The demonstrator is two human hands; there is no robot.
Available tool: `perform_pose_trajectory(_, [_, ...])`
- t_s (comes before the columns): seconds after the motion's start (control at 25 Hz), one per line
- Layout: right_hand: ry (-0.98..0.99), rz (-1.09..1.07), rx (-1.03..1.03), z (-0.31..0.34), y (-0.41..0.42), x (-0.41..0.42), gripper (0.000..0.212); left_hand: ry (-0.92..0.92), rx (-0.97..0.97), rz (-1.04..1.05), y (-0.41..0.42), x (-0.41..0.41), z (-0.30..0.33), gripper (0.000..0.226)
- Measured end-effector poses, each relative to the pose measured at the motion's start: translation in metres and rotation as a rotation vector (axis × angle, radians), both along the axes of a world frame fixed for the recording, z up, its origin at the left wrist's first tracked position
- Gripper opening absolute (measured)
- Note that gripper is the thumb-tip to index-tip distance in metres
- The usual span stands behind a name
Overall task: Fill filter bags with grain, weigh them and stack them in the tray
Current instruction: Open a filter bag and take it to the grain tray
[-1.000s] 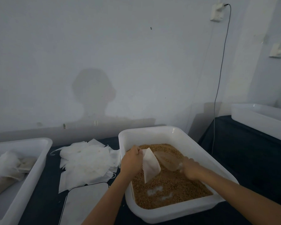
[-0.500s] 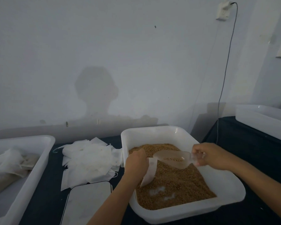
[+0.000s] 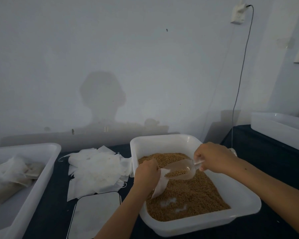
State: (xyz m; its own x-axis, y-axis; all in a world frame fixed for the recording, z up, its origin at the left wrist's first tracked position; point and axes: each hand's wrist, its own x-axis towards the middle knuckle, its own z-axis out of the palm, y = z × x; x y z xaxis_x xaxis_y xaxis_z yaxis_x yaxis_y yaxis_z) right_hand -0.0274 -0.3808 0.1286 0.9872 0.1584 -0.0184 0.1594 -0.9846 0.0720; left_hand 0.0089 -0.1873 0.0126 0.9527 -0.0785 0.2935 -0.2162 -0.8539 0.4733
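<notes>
- Filter bag (image 3: 160, 184): white, hung mouth-up over the grain (image 3: 188, 194) in the white tub (image 3: 245, 200); left hand (image 3: 146, 175) pinched its top edge, fingers curled.
- Scoop (image 3: 180, 170): clear, part-loaded; right hand (image 3: 212, 158) gripped the handle. A second before it lay low in the grain; now lifted, lip at the bag mouth, so pouring looked imminent.
- Empty bags (image 3: 95, 169): heaped left of the tub.
- Scale (image 3: 93, 214): bare, nearer.
- Tray (image 3: 33, 183): far left, holding filled bags.
</notes>
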Motion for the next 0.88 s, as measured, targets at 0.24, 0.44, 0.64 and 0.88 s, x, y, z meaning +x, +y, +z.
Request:
perform_pose_trajectory(0.24, [0.001, -0.017, 0.017, -0.003, -0.004, 0.0, 0.039, -0.013, -0.013, -0.002, 0.0, -0.002, 0.0, 0.015])
perform_pose_trajectory(0.44, [0.005, -0.017, 0.023, -0.005, -0.007, 0.001, 0.037, -0.011, -0.008, -0.001, -0.001, -0.002, 0.001, 0.012])
perform_pose_trajectory(0.64, [-0.011, -0.009, 0.004, -0.002, -0.011, 0.001, 0.036, -0.032, -0.023, -0.021, 0.0, -0.004, 0.003, 0.01])
perform_pose_trajectory(0.88, [-0.004, -0.02, 0.01, -0.003, -0.013, 0.001, 0.036, -0.053, -0.064, -0.036, 0.001, -0.006, 0.004, 0.013])
